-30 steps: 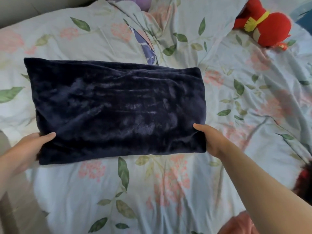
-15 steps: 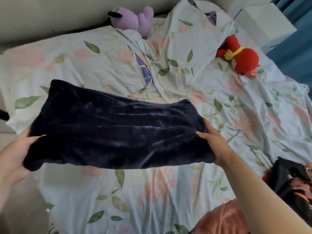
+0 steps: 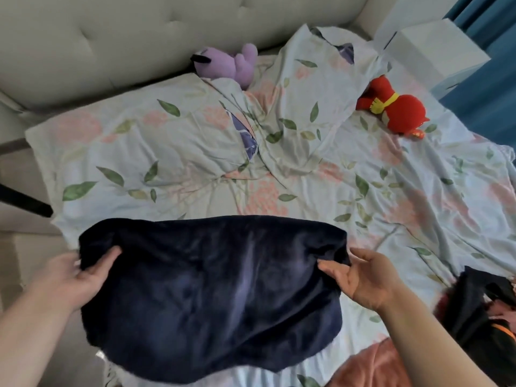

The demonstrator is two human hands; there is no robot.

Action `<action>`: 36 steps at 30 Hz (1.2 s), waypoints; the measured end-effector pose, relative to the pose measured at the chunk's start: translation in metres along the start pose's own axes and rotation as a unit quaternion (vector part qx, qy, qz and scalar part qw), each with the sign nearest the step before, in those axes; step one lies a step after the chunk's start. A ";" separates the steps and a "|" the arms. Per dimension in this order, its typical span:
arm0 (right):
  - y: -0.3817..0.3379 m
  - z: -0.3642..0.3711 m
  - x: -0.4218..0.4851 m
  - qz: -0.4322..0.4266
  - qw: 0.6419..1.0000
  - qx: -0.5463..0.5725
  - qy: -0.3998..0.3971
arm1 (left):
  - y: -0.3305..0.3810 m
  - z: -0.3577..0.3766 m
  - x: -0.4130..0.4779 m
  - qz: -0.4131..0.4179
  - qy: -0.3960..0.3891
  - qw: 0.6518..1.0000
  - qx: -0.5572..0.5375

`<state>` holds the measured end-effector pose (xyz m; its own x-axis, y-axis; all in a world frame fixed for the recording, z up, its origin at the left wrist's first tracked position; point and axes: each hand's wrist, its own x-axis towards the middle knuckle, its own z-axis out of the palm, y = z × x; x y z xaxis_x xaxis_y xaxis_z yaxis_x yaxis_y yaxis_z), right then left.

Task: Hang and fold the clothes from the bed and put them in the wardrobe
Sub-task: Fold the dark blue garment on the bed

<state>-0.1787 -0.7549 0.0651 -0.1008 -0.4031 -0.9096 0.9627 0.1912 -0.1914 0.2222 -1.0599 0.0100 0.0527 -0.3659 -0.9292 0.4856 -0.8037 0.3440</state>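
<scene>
A folded dark navy velvet garment [image 3: 212, 291] hangs lifted above the near part of the bed [image 3: 363, 196]. My left hand [image 3: 81, 275] grips its left end, thumb on top. My right hand [image 3: 363, 277] holds its right end with the thumb pressed on the fabric and the palm turned up. The garment's lower edge sags toward me and hides the sheet beneath.
A purple plush toy [image 3: 234, 64] and a red plush toy [image 3: 393, 108] lie near the beige headboard [image 3: 139, 37]. A pile of dark and red clothes [image 3: 480, 317] and a pink garment [image 3: 371, 370] sit at the bed's right near edge. A white box [image 3: 435, 48] stands by a blue curtain.
Both hands have lifted the folded navy garment off the bed and drawn it toward me. The view has pulled back, showing the headboard and toys.
</scene>
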 end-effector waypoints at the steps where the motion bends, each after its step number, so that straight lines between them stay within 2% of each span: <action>1: -0.001 0.002 0.016 -0.005 1.000 0.008 0.026 | -0.005 0.008 0.004 -0.027 -0.008 0.999 -0.030; 3: -0.003 0.010 0.046 -0.023 0.998 0.017 0.054 | -0.009 0.030 0.024 -0.026 0.004 1.000 -0.012; 5: -0.011 0.018 0.072 -0.054 0.997 0.021 0.060 | -0.008 0.045 0.041 -0.014 -0.033 0.999 0.000; 6: -0.017 0.018 0.089 -0.067 0.996 0.019 0.064 | -0.010 0.054 0.052 -0.009 -0.017 1.000 0.003; 9: -0.023 0.020 0.119 -0.121 0.987 -0.021 0.101 | -0.020 0.077 0.052 0.086 -0.053 0.993 0.061; 10: -0.020 0.014 0.130 -0.161 0.975 -0.074 0.133 | -0.032 0.080 0.052 0.138 -0.060 0.982 0.111; 11: -0.016 0.010 0.136 -0.212 0.949 -0.149 0.182 | -0.047 0.076 0.053 0.210 -0.063 0.961 0.169; 12: -0.006 0.003 0.138 -0.259 0.905 -0.245 0.233 | -0.068 0.068 0.054 0.282 -0.054 0.923 0.255; 14: 0.018 -0.010 0.134 -0.318 0.786 -0.441 0.296 | -0.109 0.048 0.059 0.399 -0.020 0.793 0.460; 15: 0.030 -0.018 0.131 -0.321 0.755 -0.498 0.282 | -0.125 0.037 0.065 0.416 -0.012 0.737 0.533; 17: 0.050 -0.031 0.126 -0.299 0.753 -0.541 0.228 | -0.135 0.020 0.077 0.450 0.028 0.659 0.602; 19: 0.057 -0.041 0.128 -0.275 0.758 -0.554 0.209 | -0.123 0.008 0.090 0.464 0.114 0.619 0.623; 20: 0.056 -0.041 0.129 -0.266 0.758 -0.558 0.205 | -0.112 0.005 0.093 0.452 0.154 0.627 0.616; 21: 0.054 -0.039 0.129 -0.258 0.762 -0.559 0.202 | -0.101 0.003 0.093 0.424 0.179 0.649 0.606; 23: 0.049 -0.030 0.130 -0.244 0.781 -0.542 0.192 | -0.086 0.002 0.091 0.365 0.172 0.685 0.606; 26: 0.044 -0.021 0.132 -0.245 0.790 -0.532 0.181 | -0.072 0.000 0.088 0.364 0.121 0.653 0.653; 28: 0.039 -0.022 0.134 -0.273 0.785 -0.521 0.196 | -0.065 -0.004 0.092 0.383 0.142 0.640 0.651; 30: 0.036 -0.032 0.136 -0.291 0.782 -0.503 0.227 | -0.061 -0.008 0.099 0.397 0.170 0.655 0.620; 32: 0.041 -0.042 0.140 -0.274 0.767 -0.525 0.248 | -0.067 -0.007 0.102 0.373 0.171 0.676 0.612; 33: 0.044 -0.044 0.142 -0.261 0.755 -0.546 0.252 | -0.073 -0.005 0.103 0.368 0.177 0.670 0.621; 34: 0.046 -0.044 0.145 -0.259 0.745 -0.560 0.255 | -0.078 -0.003 0.103 0.388 0.190 0.645 0.630; 36: 0.046 -0.041 0.149 -0.282 0.716 -0.572 0.284 | -0.090 0.004 0.096 0.497 0.180 0.549 0.648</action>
<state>-0.1600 -0.7696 -0.0947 -0.7911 -0.3377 -0.5100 -0.0741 0.8806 -0.4680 0.1798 -1.0245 -0.1099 0.0115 -0.9966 -0.0813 -0.9545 -0.0352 0.2961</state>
